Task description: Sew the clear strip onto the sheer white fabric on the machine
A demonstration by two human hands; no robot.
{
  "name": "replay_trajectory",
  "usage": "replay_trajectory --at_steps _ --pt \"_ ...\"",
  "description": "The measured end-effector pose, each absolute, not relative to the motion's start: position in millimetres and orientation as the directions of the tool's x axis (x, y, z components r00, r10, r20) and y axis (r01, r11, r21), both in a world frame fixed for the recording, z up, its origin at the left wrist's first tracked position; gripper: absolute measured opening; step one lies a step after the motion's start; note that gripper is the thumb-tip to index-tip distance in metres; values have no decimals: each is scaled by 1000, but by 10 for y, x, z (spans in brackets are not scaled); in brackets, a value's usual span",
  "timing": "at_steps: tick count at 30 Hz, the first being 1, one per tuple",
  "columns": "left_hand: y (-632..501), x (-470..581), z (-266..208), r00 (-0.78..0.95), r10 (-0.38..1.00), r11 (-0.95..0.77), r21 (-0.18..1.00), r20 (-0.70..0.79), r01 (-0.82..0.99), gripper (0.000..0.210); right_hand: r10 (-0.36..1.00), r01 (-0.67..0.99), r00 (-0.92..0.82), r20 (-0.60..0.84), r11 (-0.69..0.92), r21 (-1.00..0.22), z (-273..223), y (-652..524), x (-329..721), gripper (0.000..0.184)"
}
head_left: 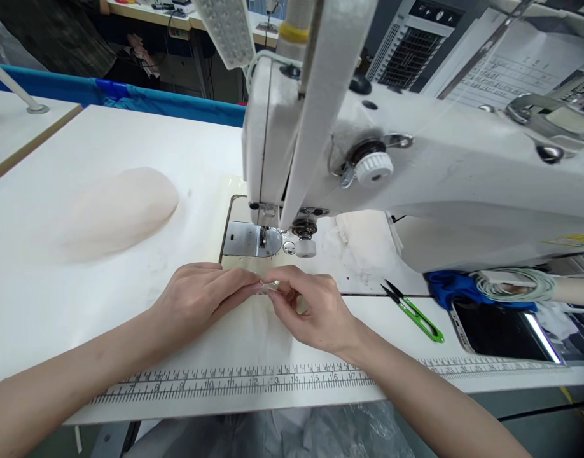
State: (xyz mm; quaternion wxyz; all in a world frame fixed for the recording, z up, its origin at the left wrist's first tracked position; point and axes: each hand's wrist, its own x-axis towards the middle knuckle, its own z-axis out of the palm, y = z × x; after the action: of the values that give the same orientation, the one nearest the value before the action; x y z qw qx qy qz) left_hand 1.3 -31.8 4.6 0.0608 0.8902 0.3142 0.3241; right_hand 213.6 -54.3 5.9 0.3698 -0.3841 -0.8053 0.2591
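Just in front of the sewing machine's needle plate [247,240], both hands meet at the edge of a sheer pale fabric [269,287]. My left hand [201,296] pinches it between thumb and fingertips. From the other side, my right hand [313,310] grips the same edge, its thumb and index finger pressed together and its other fingers curled. The presser foot [263,237] sits above the plate, a short way beyond my fingertips. Below the hands the cloth is hard to tell from the white table.
A pale cup-shaped fabric piece [130,207] lies at left. The white sewing machine [416,152] stands over the table [44,305]. Green thread snips [416,315], a phone [504,331] and a coiled cord [516,284] lie at right. A ruler strip [254,380] runs along the front edge.
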Motion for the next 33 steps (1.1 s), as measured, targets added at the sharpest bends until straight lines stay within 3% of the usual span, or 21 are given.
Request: replay_trajectory --at_steps 7,9,12,15,18,21,23,25,28,30,31,33 --pt "-319 30 115 602 584 -808 320 544 495 15 743 482 -412 528 669 -565 23 -530 2141 13" --pt "-328 30 120 596 625 -780 382 504 496 17 664 513 -435 608 738 -439 24 -527 2167 11" --pt "-349 27 131 610 693 -710 510 385 485 20 412 505 -553 724 857 -102 73 -533 2207 11" --pt "-372 23 126 657 645 -742 525 389 417 31 175 451 -642 746 874 183 145 -547 2211 14" --pt "-400 25 103 645 572 -813 451 506 367 21 94 442 -682 725 843 307 194 -562 2189 22" --pt "-443 31 134 606 597 -802 426 526 420 17 81 434 -709 701 833 343 254 -586 2177 22" --pt "-476 25 217 586 626 -779 455 515 433 19 90 424 -712 697 845 324 327 -621 2172 20" --pt "-497 8 335 598 681 -718 550 424 428 23 178 430 -707 685 877 215 415 -669 2159 16" --pt "-461 -31 459 656 743 -524 725 133 447 22 484 464 -668 566 865 -192 487 -717 2110 9" --pt "-386 -47 441 653 757 -441 749 14 494 20 663 475 -617 423 743 -471 446 -694 2065 8" --pt "-340 -49 401 637 771 -433 730 -3 528 22 725 483 -587 360 671 -563 399 -662 2042 10" --pt "-250 -39 287 596 803 -465 653 26 598 27 807 528 -518 285 563 -635 273 -569 2003 13"
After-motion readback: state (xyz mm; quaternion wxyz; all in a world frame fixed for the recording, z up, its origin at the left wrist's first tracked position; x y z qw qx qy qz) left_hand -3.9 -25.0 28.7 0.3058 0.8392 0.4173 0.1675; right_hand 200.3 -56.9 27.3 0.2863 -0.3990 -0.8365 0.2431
